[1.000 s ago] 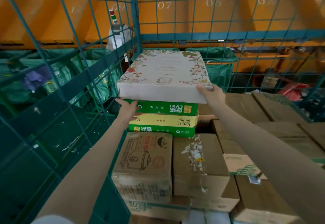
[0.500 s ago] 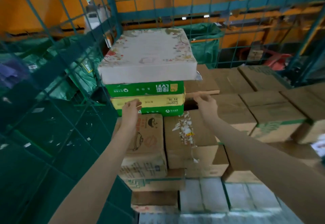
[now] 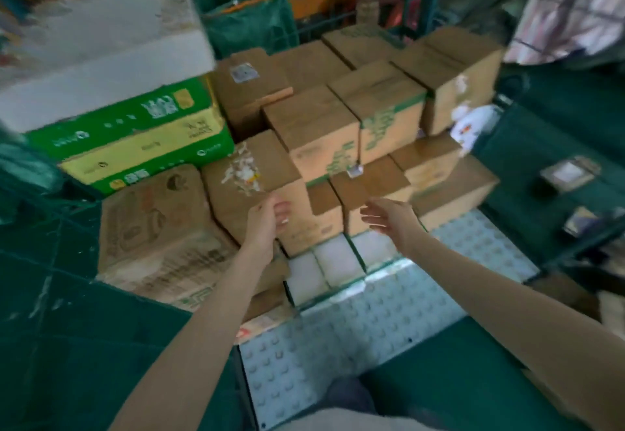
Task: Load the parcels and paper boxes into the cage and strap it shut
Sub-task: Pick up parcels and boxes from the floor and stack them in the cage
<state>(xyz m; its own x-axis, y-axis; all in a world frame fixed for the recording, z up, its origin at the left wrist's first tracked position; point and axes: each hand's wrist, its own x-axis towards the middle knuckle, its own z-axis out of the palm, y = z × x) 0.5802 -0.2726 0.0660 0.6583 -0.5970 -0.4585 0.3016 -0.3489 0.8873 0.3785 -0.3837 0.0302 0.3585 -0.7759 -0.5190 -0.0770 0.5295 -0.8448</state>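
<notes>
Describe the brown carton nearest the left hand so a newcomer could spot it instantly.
Start at the far left, where a white box tops green-and-yellow paper boxes. Right of their base sits a brown carton, just beyond the left hand. Only this one carries a patch of torn white label scraps on its top.

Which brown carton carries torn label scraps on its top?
The carton nearest the left hand, right of the large printed carton; the other tops lack such scraps.

We can read no text in this blurred frame. The green and yellow paper boxes (image 3: 135,139) at the left carry white print, but its letters are not legible.
</notes>
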